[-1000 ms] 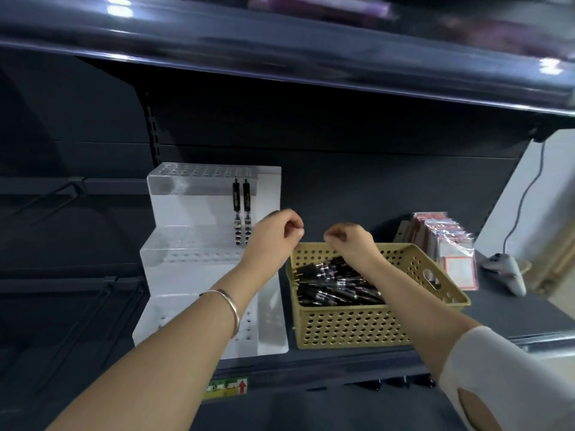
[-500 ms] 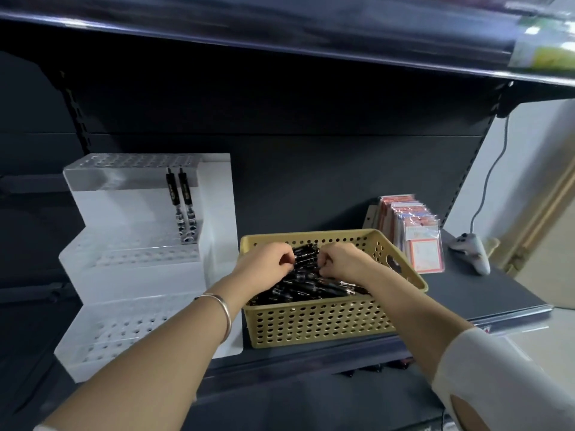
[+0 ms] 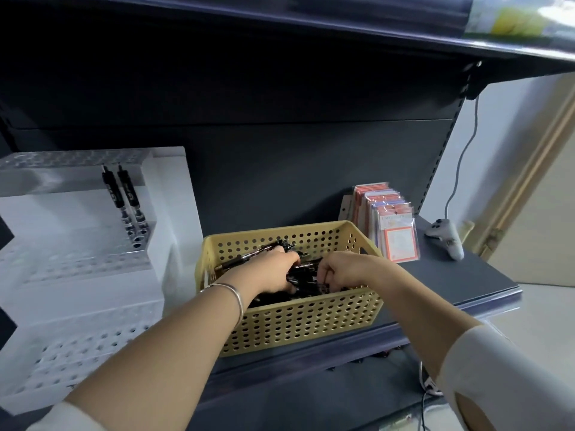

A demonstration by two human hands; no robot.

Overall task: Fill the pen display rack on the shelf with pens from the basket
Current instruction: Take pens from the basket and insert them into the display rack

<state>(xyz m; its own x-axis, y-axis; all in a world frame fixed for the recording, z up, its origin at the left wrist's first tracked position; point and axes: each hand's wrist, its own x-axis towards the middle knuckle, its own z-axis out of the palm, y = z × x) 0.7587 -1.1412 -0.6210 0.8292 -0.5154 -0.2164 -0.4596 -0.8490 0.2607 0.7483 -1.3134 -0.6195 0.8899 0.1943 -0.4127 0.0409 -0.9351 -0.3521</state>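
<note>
Your left hand [image 3: 273, 272] grips pens [image 3: 308, 283] in the basket [image 3: 298, 325]. Your right hand [image 3: 339, 270] curls among them, grasp unclear. Rack [image 3: 77, 244] holds two more.

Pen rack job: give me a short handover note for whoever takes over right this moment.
Left hand: in the basket, fingers curled round loose pens.
Right hand: also in the basket, fingers curled into the pile; grip unclear.
Rack: left of the basket on the shelf.
Done: two pens stand in its top tier.
To do: nearly every other hole.
</note>
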